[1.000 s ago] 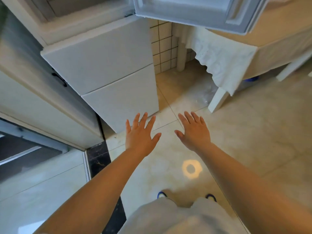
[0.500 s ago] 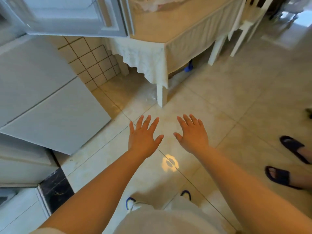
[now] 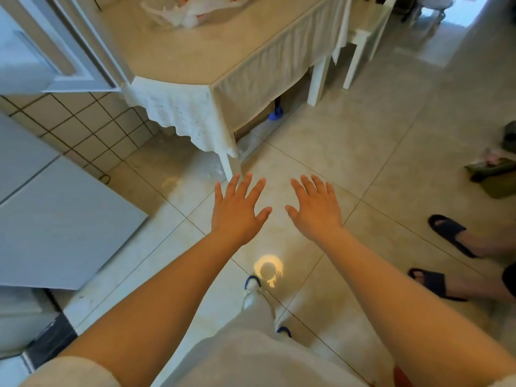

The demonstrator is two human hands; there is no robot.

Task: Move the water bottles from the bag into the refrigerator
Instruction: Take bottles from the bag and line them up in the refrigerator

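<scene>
A crumpled clear plastic bag [image 3: 192,9] with red print lies on the table [image 3: 212,60] at the top of the view; I cannot make out bottles inside it. The white refrigerator [image 3: 53,219] stands at the left, and its open door [image 3: 55,46] reaches over the table's near corner. My left hand [image 3: 237,210] and my right hand [image 3: 315,208] hover side by side over the floor, palms down, fingers straight and spread, holding nothing. Both are well short of the bag.
A lace-edged cloth hangs off the table's corner. A white chair [image 3: 363,32] stands past the table. Another person's feet in dark slippers [image 3: 446,233] are at the right, near a green box [image 3: 497,177]. A blue object [image 3: 275,114] lies under the table.
The view has swung right, away from the refrigerator toward the table, bringing the bag and another person's feet into sight. My hands stay spread and empty in front of me.
</scene>
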